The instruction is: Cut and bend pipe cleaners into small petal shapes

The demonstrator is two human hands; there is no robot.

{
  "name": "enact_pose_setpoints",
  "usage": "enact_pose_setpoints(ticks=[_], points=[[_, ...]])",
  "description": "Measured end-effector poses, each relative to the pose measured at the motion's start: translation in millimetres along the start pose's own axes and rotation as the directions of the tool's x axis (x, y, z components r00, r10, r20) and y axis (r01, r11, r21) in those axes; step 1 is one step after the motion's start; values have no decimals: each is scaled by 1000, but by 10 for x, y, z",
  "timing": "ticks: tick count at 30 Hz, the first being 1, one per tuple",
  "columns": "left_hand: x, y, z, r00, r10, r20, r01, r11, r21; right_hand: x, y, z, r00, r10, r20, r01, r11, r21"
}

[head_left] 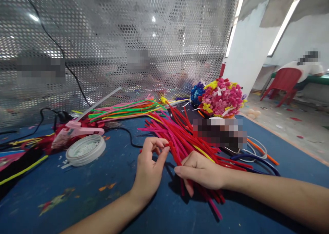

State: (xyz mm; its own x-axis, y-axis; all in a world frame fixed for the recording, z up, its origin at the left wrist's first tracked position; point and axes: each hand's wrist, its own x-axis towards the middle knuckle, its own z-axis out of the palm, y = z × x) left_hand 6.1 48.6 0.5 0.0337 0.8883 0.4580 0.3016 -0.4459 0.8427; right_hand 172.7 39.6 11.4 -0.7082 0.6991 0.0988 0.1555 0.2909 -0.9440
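My left hand [150, 165] pinches the upper end of a red fuzzy stem [174, 152] between thumb and fingertips. Lower on the same red piece, my right hand [202, 170] is closed round it, with the fingers curled in. Under and behind both hands lies a loose pile of red and magenta stems [167, 127], with a yellow one among them. Some stem ends stick out below my right hand.
A pink glue gun [77, 129] stands behind a round white tub [86, 150] of small beads at left. Green, pink and orange stems [123, 110] lie behind. A pink flower ball [222, 98] is at back right. A person sits on a red chair [285, 80] farther off.
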Motion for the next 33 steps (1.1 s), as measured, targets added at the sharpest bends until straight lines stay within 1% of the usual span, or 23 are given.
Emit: enact_pose_setpoints(ticks=[4,7,9,10,11,12,13,14,15,16,17,19,20,22,24,25,26,27,28,29,31,32,33], points=[[-39,18,-5,998,63,28,-64,997,41,6,-1,-2,998,4,-60,-3,1000,22],[-83,35,-17,981,131,141,-132,991,2,7,40,-6,991,-5,-137,11,999,38],[-97,47,-17,967,138,216,-126,990,-70,6,74,-18,968,-61,-243,72,997,36],[-93,53,-11,968,110,225,-86,990,-114,7,88,-28,945,-98,-311,111,994,25],[-83,60,-2,974,58,220,-21,985,-169,11,99,-41,912,-128,-389,143,990,10],[-67,67,10,976,-10,220,63,969,-237,18,107,-56,868,-145,-476,160,987,-10],[-46,73,25,968,-79,237,154,935,-318,29,114,-73,820,-151,-552,157,987,-37],[-23,79,39,953,-136,271,240,885,-400,42,120,-88,783,-153,-602,139,988,-70],[-1,84,51,932,-175,317,315,824,-471,57,127,-102,766,-159,-623,116,987,-110],[19,88,61,912,-200,358,373,766,-523,71,135,-114,773,-177,-610,97,982,-162],[36,90,68,897,-212,387,411,720,-558,84,144,-122,799,-204,-565,91,971,-223],[56,88,74,886,-222,407,443,666,-600,97,164,-130,854,-263,-450,113,936,-333],[60,85,75,885,-222,410,448,650,-614,97,173,-132,863,-288,-416,127,919,-373],[65,79,75,884,-214,415,450,629,-634,90,188,-139,851,-328,-411,136,892,-431],[65,74,74,884,-203,422,451,610,-651,78,196,-168,820,-378,-429,137,858,-496],[63,73,74,881,-197,430,455,602,-657,71,196,-196,801,-424,-422,143,821,-552],[59,73,73,877,-189,442,460,593,-661,61,192,-236,779,-485,-397,152,761,-631],[51,74,71,871,-180,457,468,585,-662,50,184,-290,756,-554,-349,157,671,-725],[41,75,69,863,-173,475,479,582,-657,35,171,-359,733,-621,-279,153,549,-822],[27,76,67,853,-163,496,488,584,-648,17,153,-441,715,-672,-196,134,406,-904],[-4,76,65,830,-134,542,501,605,-619,-27,103,-639,695,-717,-52,57,127,-990],[-18,75,65,816,-114,566,504,619,-602,-51,74,-749,687,-727,-18,4,29,-1000],[-30,73,68,801,-94,591,506,633,-586,-76,46,-859,671,-741,-9,-55,-38,-998]])
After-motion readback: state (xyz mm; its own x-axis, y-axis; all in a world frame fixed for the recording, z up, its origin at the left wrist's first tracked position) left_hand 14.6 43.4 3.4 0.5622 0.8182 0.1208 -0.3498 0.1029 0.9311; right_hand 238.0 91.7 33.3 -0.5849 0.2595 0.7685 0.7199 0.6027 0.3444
